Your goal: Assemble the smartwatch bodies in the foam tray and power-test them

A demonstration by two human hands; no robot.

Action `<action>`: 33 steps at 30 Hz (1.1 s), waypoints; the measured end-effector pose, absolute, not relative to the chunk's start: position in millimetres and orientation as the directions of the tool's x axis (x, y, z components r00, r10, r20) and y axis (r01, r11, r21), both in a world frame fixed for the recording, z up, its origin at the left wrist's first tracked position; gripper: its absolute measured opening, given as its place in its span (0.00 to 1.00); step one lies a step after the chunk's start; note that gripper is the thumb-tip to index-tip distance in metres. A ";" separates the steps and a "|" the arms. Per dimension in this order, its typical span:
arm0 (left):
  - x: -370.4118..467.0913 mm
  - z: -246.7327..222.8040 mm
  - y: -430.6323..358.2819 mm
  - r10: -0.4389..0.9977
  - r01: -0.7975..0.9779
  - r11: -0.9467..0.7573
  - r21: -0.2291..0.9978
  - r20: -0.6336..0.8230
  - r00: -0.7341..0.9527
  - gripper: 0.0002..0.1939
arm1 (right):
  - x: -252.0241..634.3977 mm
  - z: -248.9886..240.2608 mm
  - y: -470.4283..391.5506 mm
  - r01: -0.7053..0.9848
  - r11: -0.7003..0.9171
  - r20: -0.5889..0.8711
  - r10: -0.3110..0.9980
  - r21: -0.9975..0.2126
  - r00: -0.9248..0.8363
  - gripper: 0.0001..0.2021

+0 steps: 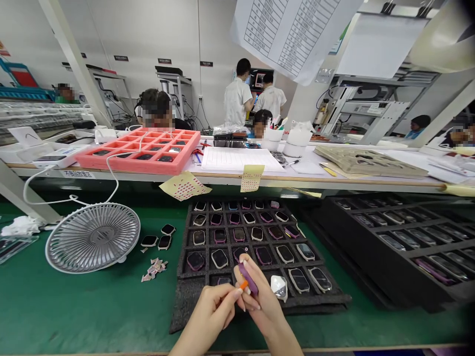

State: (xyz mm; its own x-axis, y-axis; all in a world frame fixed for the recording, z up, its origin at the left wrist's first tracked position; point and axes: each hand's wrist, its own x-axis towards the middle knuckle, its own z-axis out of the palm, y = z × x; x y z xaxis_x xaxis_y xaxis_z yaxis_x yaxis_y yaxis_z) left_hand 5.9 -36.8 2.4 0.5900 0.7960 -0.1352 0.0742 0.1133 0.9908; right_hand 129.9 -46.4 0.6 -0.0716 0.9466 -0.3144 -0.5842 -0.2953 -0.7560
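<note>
Above the front of a black foam tray (200, 295), my right hand (260, 291) holds a purple watch case (248, 280) on edge between thumb and fingers. My left hand (218, 306) pinches a small orange piece (244, 285) against the side of the case. The tray's compartments hold several watches with dark screens and silver or purple cases. Just right of my right hand lies a watch with a white, shiny face (278, 287). My hands hide part of the tray's front row.
A grey fan (92, 237) stands at the left, beside three loose watches (164, 242) and paper scraps (154, 269). Another black tray (393, 257) of watches is at the right. A shelf (222, 177) behind bears a pink foam tray (181, 165). Several people are beyond.
</note>
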 end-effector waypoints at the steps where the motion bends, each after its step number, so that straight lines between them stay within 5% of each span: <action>1: 7.3 3.8 -37.5 0.788 0.077 0.114 0.990 -0.138 0.600 0.24 | 126.6 -2.0 -47.3 -0.572 -0.308 -0.341 0.939 -0.760 -0.053 0.21; 8: 6.1 6.0 -38.5 0.833 0.140 0.043 0.989 -0.113 0.542 0.23 | 120.1 -7.7 -47.6 -0.628 -0.251 -0.416 0.901 -0.737 0.128 0.22; 33: 4.1 -0.3 -35.4 0.792 0.092 0.135 0.987 -0.163 0.588 0.23 | 131.6 0.4 -46.2 -0.550 -0.182 -0.272 0.958 -0.815 0.086 0.18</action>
